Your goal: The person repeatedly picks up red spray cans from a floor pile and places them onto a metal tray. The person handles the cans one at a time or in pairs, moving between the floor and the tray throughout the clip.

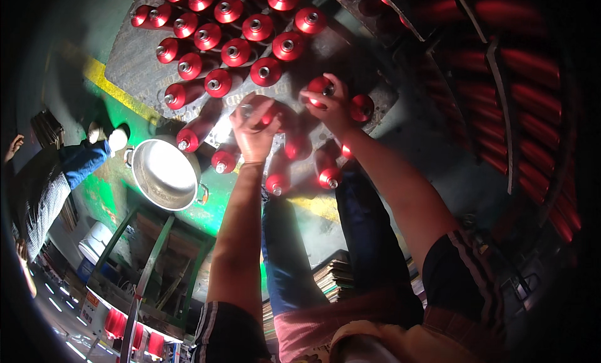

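My left hand [253, 136] is closed round the top of a red metal cylinder [269, 117] with a narrow neck. Slightly blurred, its fingers cover much of that cylinder's shoulder. To the right, my right hand [330, 106] grips the neck end of another red cylinder [317, 85], its fingers curled about the metal fitting. A further red cylinder [362, 107] stands just beside the right hand. Nearer my legs are several more, among them one red cylinder [328, 177] and another red cylinder [223, 161].
Many upright red cylinders [235, 52] crowd a grey printed sheet [134, 66] at the far side. A two-handled metal pot [143, 169] sits left on the green floor. Racks of red cylinders [532, 100] line the right. Another person [47, 181] is at far left, near a green metal frame [159, 250].
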Available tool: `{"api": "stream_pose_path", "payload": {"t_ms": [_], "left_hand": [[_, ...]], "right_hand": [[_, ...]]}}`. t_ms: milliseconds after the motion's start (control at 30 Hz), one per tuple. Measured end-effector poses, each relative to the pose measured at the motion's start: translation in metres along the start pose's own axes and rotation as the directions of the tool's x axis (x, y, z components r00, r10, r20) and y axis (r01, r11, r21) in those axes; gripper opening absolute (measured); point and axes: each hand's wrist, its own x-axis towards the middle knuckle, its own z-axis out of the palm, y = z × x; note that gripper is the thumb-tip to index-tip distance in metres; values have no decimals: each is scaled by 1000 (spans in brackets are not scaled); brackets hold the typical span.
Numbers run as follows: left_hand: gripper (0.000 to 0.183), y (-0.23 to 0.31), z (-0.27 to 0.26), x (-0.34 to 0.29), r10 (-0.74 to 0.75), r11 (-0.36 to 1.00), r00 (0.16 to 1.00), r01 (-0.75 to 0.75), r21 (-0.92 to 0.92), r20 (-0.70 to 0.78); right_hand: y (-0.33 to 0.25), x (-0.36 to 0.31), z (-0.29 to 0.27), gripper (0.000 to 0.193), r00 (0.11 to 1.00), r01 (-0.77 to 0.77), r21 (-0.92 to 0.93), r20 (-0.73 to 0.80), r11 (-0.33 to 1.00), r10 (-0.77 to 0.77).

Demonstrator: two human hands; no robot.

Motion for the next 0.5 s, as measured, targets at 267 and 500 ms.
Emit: {"api": "stream_pose_path", "payload": {"t_ms": [267,500], "left_hand": [[47,-51,78,-23,38,992,999,-41,121,29],[43,-63,81,-42,146,976,987,-155,155,68]], "right_hand": [[35,-31,28,42,991,-4,-36,135,999,9],[27,-49,17,40,978,13,-96,208,995,7]]}}
